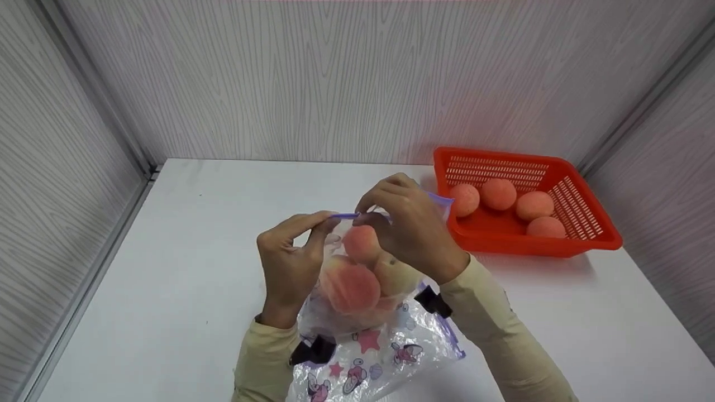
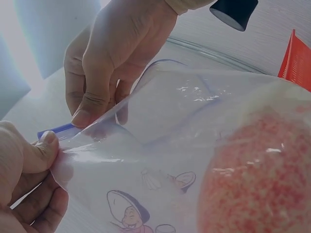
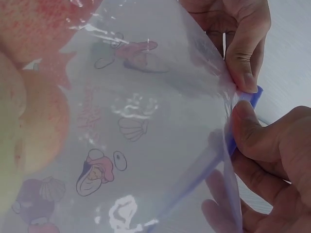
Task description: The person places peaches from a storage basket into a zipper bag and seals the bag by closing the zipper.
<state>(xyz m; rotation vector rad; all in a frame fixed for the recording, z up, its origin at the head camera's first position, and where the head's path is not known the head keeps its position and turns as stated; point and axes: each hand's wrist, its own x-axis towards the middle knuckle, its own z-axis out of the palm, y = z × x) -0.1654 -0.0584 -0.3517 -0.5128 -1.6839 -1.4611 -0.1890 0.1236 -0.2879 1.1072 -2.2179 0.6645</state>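
A clear printed zip bag [image 3: 146, 97] with a purple zip strip [image 1: 345, 215] holds several peaches [image 1: 353, 286] in the head view. At the strip's left end, my left hand [image 1: 293, 262] pinches the bag's corner between thumb and fingers. Close beside it, my right hand [image 1: 410, 229] pinches the same strip, thumb against fingers. In the right wrist view, the two thumbs are nearly together at the purple edge. Part of the strip stretches to the right behind the right hand. Through the film in the left wrist view, one peach [image 2: 257, 184] shows large.
To the right stands a red plastic basket [image 1: 592, 244] with several peaches [image 1: 534, 206] inside. Printed clear plastic [image 1: 385, 368] with a purple edge lies flat on the white table [image 1: 184, 268] beneath the forearms. Wood-grain panels [image 1: 290, 78] rise behind and at both sides.
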